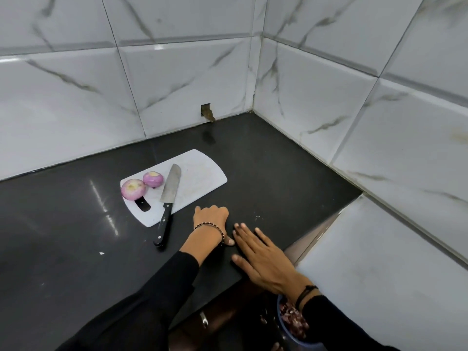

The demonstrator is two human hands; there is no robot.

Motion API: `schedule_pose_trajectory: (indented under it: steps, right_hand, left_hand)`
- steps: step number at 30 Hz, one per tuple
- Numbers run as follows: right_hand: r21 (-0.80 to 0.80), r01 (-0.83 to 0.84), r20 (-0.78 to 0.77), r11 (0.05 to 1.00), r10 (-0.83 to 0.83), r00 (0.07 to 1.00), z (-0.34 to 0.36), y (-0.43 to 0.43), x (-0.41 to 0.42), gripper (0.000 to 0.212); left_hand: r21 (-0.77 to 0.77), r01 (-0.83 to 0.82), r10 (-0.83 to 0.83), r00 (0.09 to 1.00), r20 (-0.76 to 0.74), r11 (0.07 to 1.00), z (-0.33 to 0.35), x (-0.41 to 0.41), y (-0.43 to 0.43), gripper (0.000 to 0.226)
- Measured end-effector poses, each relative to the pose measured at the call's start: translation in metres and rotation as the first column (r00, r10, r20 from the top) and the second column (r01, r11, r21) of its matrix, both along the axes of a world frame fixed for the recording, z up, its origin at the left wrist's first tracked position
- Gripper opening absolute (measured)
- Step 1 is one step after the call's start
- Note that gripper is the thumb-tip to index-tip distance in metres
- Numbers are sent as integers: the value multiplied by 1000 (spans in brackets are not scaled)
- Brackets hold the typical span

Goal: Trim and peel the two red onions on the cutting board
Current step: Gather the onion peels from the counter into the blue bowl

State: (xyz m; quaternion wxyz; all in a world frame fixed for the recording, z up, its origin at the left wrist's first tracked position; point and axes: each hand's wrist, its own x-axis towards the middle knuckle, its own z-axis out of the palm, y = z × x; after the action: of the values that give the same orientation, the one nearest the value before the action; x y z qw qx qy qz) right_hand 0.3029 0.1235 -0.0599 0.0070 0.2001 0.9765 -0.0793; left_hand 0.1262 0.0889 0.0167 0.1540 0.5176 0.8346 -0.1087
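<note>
While the two red onions are sitting side by side at the left end of the white cutting board [200,178], the nearer onion [133,189] and the farther onion [152,179] are touching or nearly so, each showing a pale cut face on top and smooth purple flesh with no papery skin in sight, so the trimming and peeling are looking as good as done. The knife [170,191] is lying just beside them on the right, its long axis running from the far side of the board toward the person, its blade flat on the board and its black handle [163,224] reaching off the near edge onto the dark worktop [63,236]. The left hand [211,220] is resting on the worktop near that handle, to its right, making it the closer hand to both knife and onions; its thumb is pressing on the surface, its fingers are bending away out of view, and whether its grip is holding anything cannot be told. The right hand [263,262] is lying flat just beside it, fingers straight and spread, grip wide and holding nothing, close to the worktop's near edge. Below that edge a blue bowl [285,328] of purple peelings [295,317] is waiting, suggesting scraps are being cleared. Any return to the onions is likely falling to the left hand, reaching leftward and away across the knife.
</note>
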Motion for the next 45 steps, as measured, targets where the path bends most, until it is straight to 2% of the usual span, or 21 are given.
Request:
schedule_pose_trajectory:
  steps: [5, 9, 12, 16, 20, 27, 37, 41, 45]
  right_hand:
    - [-25, 103, 33, 994, -102, 994, 12, 4, 2, 75]
    - [-87, -88, 26, 992, 90, 996, 18, -13, 29, 72]
    - [-69, -125, 69, 990, 130, 989, 16, -6, 40, 68]
    - [-3, -70, 90, 998, 70, 993, 16, 14, 30, 68]
    - [-15, 39, 90, 999, -38, 995, 17, 10, 17, 73]
    - [-69, 5, 52, 998, -2, 999, 9, -1, 4, 68]
    - [7, 149, 58, 989, -149, 987, 12, 13, -13, 83]
    - [32, 261, 33, 965, -262, 965, 12, 15, -14, 110]
    - [-4, 420, -1, 908, -420, 908, 15, 5, -1, 108]
  left_hand:
    - [2, -5, 5, 1000, -19, 1000, -1, 0, -2, 73]
    - [4, -3, 3, 1000, -7, 1000, -3, -2, -1, 74]
    - [-7, 16, -16, 1000, -25, 1000, 0, -2, 3, 77]
    - [-12, 40, -41, 998, -51, 999, 1, -1, 8, 77]
    - [-7, 42, -42, 998, -43, 999, 0, 0, 8, 74]
    - [4, 32, -32, 999, -8, 999, -2, -1, 3, 62]
    - [-7, 29, -30, 999, -23, 1000, -2, -4, 0, 76]
    - [-18, 43, -44, 998, -34, 999, 1, -3, 2, 79]
    - [-5, 45, -45, 999, -29, 999, 0, -4, 6, 77]
